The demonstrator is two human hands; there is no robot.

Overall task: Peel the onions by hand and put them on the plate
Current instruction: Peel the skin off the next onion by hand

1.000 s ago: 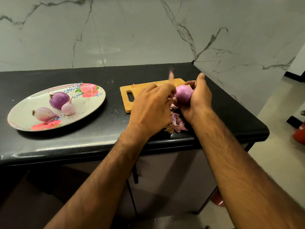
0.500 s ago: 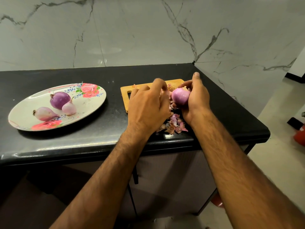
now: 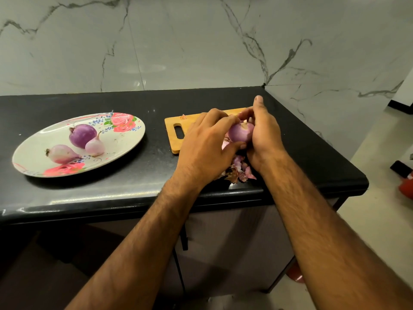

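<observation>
Black counter (image 3: pixel 134 193), marble wall (image 3: pixel 201 45) behind. Both hands grasp one purple onion (image 3: pixel 240 133) over the wooden cutting board (image 3: pixel 173 139). The right hand (image 3: pixel 266 135) has its fingers curled round the onion from 3 o'clock; the left hand (image 3: pixel 205 151) pinches it with thumb and fingertips from 9 o'clock. Peel scraps (image 3: pixel 240 170) heaped at 6 o'clock of the onion. Floral plate (image 3: pixel 26 153), at 9 o'clock of the board, holds three onions (image 3: pixel 82 135).

On the counter (image 3: pixel 156 175), at left, a plate (image 3: pixel 134 142) with three onions (image 3: pixel 82 135) in it. To its right, apart, a cutting board (image 3: pixel 173 144). Above the board, a fourth onion (image 3: pixel 240 132) between left hand (image 3: pixel 205 148) and right hand (image 3: pixel 266 135). Before the board, near the counter edge, a heap of peels (image 3: pixel 240 170).
</observation>
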